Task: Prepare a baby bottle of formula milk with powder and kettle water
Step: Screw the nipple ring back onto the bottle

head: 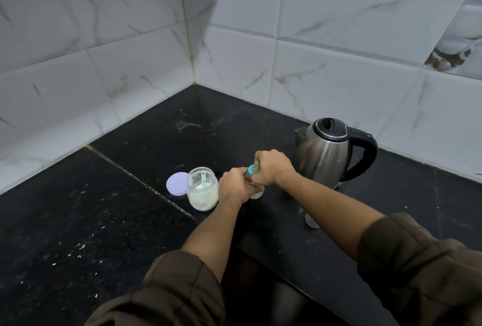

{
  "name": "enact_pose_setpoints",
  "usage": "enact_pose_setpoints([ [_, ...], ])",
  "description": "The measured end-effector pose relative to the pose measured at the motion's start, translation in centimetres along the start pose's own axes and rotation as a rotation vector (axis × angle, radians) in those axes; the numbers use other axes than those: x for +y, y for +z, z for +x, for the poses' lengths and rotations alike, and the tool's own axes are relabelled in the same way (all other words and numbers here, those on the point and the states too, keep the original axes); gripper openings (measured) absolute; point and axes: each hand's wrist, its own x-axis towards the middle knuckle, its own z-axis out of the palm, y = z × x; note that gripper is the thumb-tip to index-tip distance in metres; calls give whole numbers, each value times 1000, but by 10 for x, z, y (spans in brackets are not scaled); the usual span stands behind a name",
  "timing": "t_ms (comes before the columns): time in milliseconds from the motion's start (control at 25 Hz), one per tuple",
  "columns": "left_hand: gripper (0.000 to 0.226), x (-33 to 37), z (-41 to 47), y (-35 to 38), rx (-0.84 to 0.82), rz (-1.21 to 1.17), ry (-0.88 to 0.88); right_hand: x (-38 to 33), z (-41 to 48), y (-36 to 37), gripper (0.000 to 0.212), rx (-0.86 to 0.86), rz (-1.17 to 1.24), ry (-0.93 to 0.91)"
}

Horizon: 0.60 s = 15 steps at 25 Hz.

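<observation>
**Head view.** A black stone counter (104, 221) bears every item. A steel kettle (323, 153), its lid closed, stands just beyond the right hand's knuckles, to their right. An open powder jar (202, 195), partly filled with white powder, stands just left of the left hand's fingers. Its lilac lid (176, 182) lies flat beside the jar, on the side away from those fingers. The baby bottle (257, 194) stands upright on the counter between the two hands and is mostly hidden by them. The left hand (234, 187) is clenched round its body, and the right hand (273, 167) is curled down over its top. Only the base below the fingers and the blue collar (251, 170) between the hands show. A pale green scoop (203, 179) rests inside the jar. The step in hand is judged to be twisting the collar, though tightening or loosening cannot be told, nor can the bottle's contents. Either way, the next move calls for a firm left-hand hold that keeps the bottle upright while the right hand turns.
</observation>
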Motion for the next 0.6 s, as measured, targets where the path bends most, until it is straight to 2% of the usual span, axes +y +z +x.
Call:
enact_pose_setpoints([
  [120, 43, 0, -3, 1, 36, 21, 2, -5, -4, 9, 43, 90, 5, 65],
  [360, 26, 2, -6, 0, 50, 25, 13, -20, -15, 25, 41, 215, 108, 229],
  [480, 39, 2, -6, 0, 34, -8, -9, -10, -17, 17, 52, 112, 179, 192],
  [600, 54, 5, -7, 2, 8, -46, -20, 14, -21, -12, 80, -146, 411, 193],
])
